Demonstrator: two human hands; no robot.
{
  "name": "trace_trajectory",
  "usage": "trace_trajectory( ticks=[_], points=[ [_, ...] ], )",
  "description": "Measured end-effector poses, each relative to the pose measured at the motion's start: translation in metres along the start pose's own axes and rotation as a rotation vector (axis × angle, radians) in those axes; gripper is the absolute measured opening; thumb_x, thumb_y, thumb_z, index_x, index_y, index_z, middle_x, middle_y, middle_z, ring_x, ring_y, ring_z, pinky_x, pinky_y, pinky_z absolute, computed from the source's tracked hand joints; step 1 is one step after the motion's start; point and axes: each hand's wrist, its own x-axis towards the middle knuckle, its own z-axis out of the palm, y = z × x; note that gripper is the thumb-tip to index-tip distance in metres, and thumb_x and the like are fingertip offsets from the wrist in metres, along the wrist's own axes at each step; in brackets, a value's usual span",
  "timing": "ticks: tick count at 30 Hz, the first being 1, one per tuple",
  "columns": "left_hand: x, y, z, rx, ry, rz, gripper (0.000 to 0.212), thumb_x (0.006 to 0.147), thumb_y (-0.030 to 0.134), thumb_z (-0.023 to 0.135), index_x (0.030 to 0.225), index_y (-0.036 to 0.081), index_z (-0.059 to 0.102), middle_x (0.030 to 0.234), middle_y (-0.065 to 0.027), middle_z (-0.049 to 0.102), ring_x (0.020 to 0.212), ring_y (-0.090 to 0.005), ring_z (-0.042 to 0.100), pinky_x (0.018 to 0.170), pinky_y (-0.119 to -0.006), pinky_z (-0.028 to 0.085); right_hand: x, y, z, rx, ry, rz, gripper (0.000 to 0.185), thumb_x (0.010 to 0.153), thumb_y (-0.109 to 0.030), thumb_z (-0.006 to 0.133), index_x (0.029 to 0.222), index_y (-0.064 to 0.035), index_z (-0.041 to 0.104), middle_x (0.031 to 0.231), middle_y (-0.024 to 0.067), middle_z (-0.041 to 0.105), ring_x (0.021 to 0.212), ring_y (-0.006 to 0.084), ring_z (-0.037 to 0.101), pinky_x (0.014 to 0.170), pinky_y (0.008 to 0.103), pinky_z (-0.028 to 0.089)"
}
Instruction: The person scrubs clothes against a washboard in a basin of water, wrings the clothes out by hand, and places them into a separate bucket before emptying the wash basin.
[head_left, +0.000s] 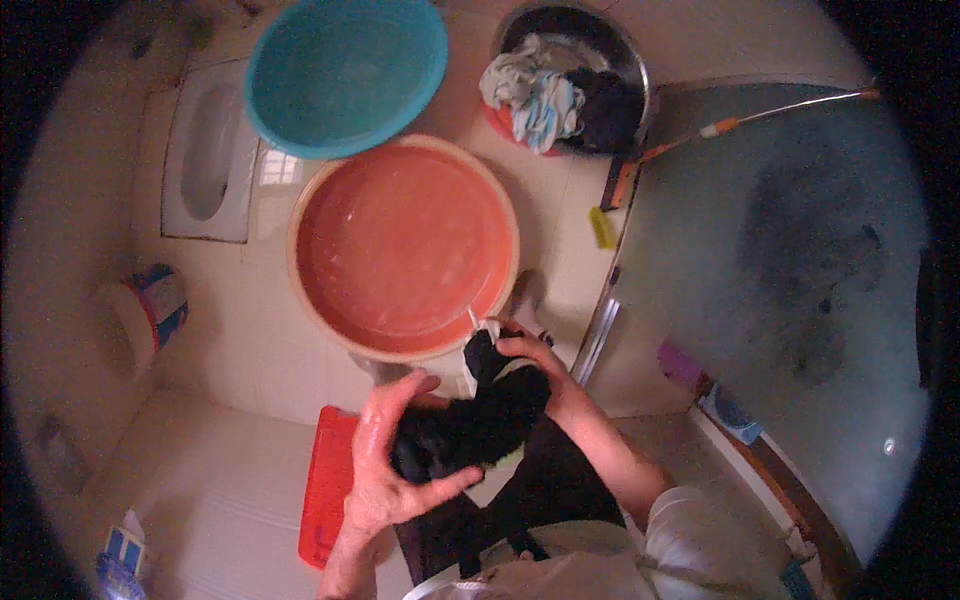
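Observation:
A bunched black garment with pale parts hangs between my hands, just in front of my lap. My left hand cups its left end, the thumb spread below and the fingers curled around the far side. At the other end, my right hand grips a fold of the cloth near the rim of a large orange-red plastic basin. That basin stands on the tiled floor before me and appears to hold water. A pale strip of the garment touches or overhangs its near right rim.
Beyond are a teal basin and a dark metal-rimmed basin holding clothes. A squat toilet and bucket are at left. A red plastic piece lies beside me; a glass panel stands right.

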Motion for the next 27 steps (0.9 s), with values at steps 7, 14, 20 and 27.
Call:
trace_trajectory(
  ticks=[7, 14, 20, 27],
  points=[
    [-0.026, -0.054, 0.005, -0.236, -0.16, -0.024, 0.056, 0.047, 0.019, 0.077, 0.093, 0.005, 0.048, 0.11, -0.016, 0.046, 0.101, -0.0254, 0.045, 0.088, -0.035, 0.033, 0.037, -0.006, 0.006, -0.131, 0.164, -0.183, 0.019, 0.066, -0.014, 0.05, 0.082, -0.0034, 0.051, 0.069, 0.008, 0.054, 0.062, 0.0198, 0.055, 0.058, 0.0312, 0.046],
    [-0.032, -0.074, -0.015, -0.895, 0.477, -0.226, 0.034, 0.066, 0.023, 0.059, 0.091, 0.008, 0.043, 0.086, -0.0055, 0.047, 0.083, -0.0172, 0.048, 0.075, -0.028, 0.04, 0.035, -0.004, 0.097, -0.168, 0.219, -0.614, 0.036, 0.06, -0.005, 0.055, 0.095, -0.005, 0.046, 0.078, 0.0087, 0.052, 0.065, 0.0197, 0.055, 0.057, 0.0316, 0.048],
    [-0.047, -0.074, -0.044, -0.753, 0.372, -0.353, 0.042, 0.077, 0.035, 0.048, 0.108, 0.007, 0.042, 0.098, -0.0057, 0.05, 0.088, -0.0197, 0.052, 0.077, -0.033, 0.043, 0.001, 0.024, 0.16, -0.701, -0.199, -0.92, 0.023, 0.057, -0.004, 0.056, 0.077, -0.0063, 0.047, 0.076, 0.0016, 0.045, 0.073, 0.0093, 0.046, 0.066, 0.0225, 0.037],
    [-0.002, -0.069, -0.042, -0.79, 0.48, -0.513, 0.039, 0.076, 0.04, 0.048, 0.098, 0.009, 0.044, 0.086, -0.006, 0.05, 0.075, -0.0193, 0.051, 0.065, -0.032, 0.043, -0.017, -0.017, 0.192, -0.654, -0.623, -1.129, 0.028, 0.048, -0.002, 0.057, 0.071, -0.0075, 0.043, 0.077, 0.0075, 0.042, 0.076, 0.0246, 0.044, 0.065, 0.0323, 0.036]
  ],
)
